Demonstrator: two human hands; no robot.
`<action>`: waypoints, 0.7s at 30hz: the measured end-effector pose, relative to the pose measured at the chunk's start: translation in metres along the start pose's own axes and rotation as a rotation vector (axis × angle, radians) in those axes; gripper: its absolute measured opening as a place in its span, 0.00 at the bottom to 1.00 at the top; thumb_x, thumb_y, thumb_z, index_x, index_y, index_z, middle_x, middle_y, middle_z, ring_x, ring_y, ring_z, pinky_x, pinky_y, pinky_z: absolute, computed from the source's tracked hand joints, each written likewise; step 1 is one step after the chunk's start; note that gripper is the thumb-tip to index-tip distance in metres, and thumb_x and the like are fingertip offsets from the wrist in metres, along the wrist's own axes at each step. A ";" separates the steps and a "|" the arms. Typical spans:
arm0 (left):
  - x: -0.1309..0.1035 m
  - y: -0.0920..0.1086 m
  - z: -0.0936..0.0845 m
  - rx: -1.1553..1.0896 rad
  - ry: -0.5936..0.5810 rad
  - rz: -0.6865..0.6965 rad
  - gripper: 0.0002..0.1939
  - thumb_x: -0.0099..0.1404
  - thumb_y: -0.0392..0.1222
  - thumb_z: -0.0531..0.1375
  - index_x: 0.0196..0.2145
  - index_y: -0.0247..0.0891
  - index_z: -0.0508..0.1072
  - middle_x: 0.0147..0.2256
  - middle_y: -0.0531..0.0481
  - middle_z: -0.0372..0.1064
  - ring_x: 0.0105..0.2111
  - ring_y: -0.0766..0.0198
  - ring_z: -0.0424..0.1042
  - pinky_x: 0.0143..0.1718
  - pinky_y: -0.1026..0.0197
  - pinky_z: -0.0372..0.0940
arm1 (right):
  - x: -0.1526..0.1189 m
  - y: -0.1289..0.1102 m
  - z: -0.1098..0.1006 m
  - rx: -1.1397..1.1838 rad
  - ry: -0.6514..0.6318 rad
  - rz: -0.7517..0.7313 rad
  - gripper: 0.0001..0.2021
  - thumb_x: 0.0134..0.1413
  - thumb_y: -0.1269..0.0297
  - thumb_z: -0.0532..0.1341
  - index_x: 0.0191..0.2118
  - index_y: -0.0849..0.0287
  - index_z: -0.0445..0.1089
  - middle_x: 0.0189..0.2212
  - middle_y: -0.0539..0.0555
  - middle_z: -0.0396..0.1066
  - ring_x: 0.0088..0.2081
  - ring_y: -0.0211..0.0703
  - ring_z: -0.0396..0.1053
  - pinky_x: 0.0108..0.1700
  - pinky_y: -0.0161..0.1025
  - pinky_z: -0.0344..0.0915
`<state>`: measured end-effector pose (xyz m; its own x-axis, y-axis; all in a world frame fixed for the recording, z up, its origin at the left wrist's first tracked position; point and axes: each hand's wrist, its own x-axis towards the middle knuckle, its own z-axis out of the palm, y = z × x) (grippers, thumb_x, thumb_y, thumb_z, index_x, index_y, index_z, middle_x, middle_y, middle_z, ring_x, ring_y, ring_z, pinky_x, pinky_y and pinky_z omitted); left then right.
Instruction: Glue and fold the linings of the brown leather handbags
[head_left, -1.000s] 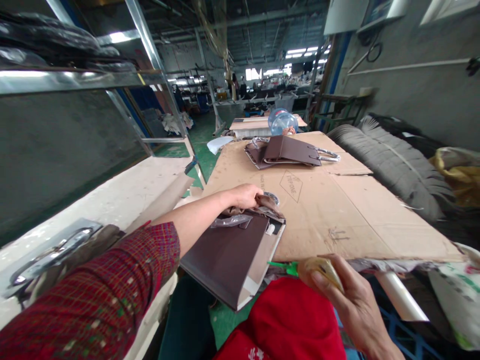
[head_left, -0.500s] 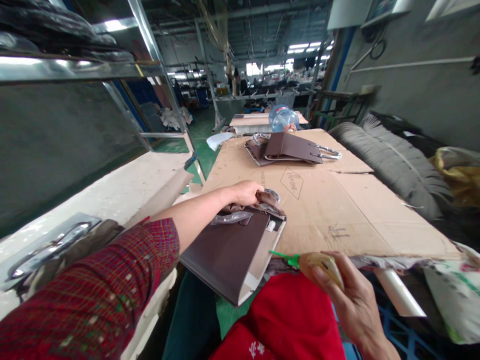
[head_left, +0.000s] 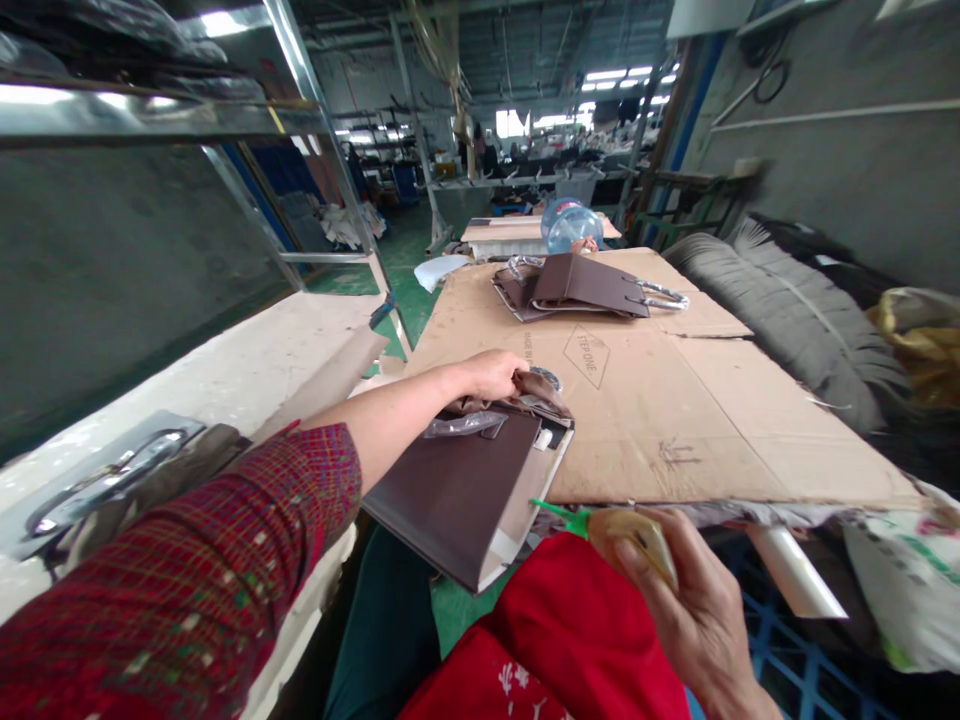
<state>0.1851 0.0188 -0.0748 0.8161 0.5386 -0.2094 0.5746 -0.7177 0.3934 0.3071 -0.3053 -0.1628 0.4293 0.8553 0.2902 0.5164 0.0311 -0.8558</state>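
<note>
A dark brown handbag [head_left: 450,480] lies across the near left edge of the cardboard-covered table [head_left: 645,400], its side gusset turned toward me. My left hand [head_left: 491,376] is closed on the bunched brown lining [head_left: 536,390] at the bag's mouth. Plastic wrap covers the bag's handle [head_left: 461,425]. In my right hand [head_left: 701,590] is a yellowish glue bottle [head_left: 634,540] with a green nozzle [head_left: 559,512]. The nozzle tip points left, close to the pale gusset edge; I cannot tell whether it touches. The left fingertips are partly hidden by the lining.
Two more brown bags [head_left: 585,285] with wrapped handles lie farther back on the table. Behind them is a blue water jug [head_left: 570,225]. A metal rack [head_left: 360,200] and white surface [head_left: 300,340] stand at left. Grey fabric [head_left: 810,330] is piled at right.
My right hand and the glue bottle have shifted slightly left, bringing the nozzle closer to the gusset. My left hand keeps its hold on the lining. The view has shifted a little.
</note>
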 end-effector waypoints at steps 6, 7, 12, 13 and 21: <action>-0.002 0.002 0.000 0.004 0.013 -0.003 0.15 0.53 0.28 0.63 0.39 0.37 0.81 0.34 0.51 0.80 0.34 0.61 0.73 0.31 0.64 0.56 | -0.001 -0.004 0.002 0.050 -0.146 0.004 0.10 0.69 0.52 0.60 0.46 0.51 0.72 0.40 0.50 0.75 0.39 0.45 0.72 0.40 0.36 0.66; -0.003 0.002 0.000 0.004 0.020 -0.007 0.15 0.53 0.28 0.63 0.39 0.36 0.82 0.33 0.51 0.79 0.34 0.61 0.73 0.31 0.64 0.56 | -0.001 -0.004 0.002 0.032 -0.084 0.012 0.11 0.68 0.52 0.60 0.47 0.52 0.72 0.40 0.51 0.75 0.40 0.46 0.72 0.41 0.37 0.66; -0.005 0.005 0.000 -0.001 0.037 -0.022 0.16 0.53 0.27 0.63 0.39 0.36 0.82 0.33 0.51 0.79 0.35 0.60 0.74 0.32 0.63 0.56 | -0.005 -0.011 0.004 0.045 -0.085 0.067 0.12 0.69 0.51 0.59 0.43 0.52 0.73 0.36 0.49 0.75 0.35 0.44 0.70 0.38 0.37 0.64; -0.006 0.006 0.000 -0.003 0.036 -0.026 0.16 0.53 0.26 0.63 0.39 0.36 0.82 0.33 0.51 0.80 0.34 0.60 0.74 0.32 0.63 0.57 | -0.005 -0.012 0.004 0.064 -0.126 0.072 0.12 0.69 0.51 0.58 0.42 0.52 0.73 0.35 0.49 0.74 0.34 0.44 0.70 0.37 0.37 0.64; -0.006 0.004 0.002 -0.032 0.034 -0.017 0.15 0.54 0.27 0.63 0.39 0.37 0.82 0.33 0.52 0.79 0.35 0.61 0.74 0.31 0.64 0.56 | -0.007 -0.012 0.000 0.061 -0.172 0.115 0.14 0.69 0.49 0.58 0.40 0.52 0.72 0.32 0.48 0.73 0.32 0.43 0.68 0.34 0.36 0.63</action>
<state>0.1820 0.0120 -0.0736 0.8034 0.5656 -0.1861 0.5855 -0.6939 0.4190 0.2980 -0.3119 -0.1547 0.3474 0.9304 0.1165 0.4231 -0.0446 -0.9050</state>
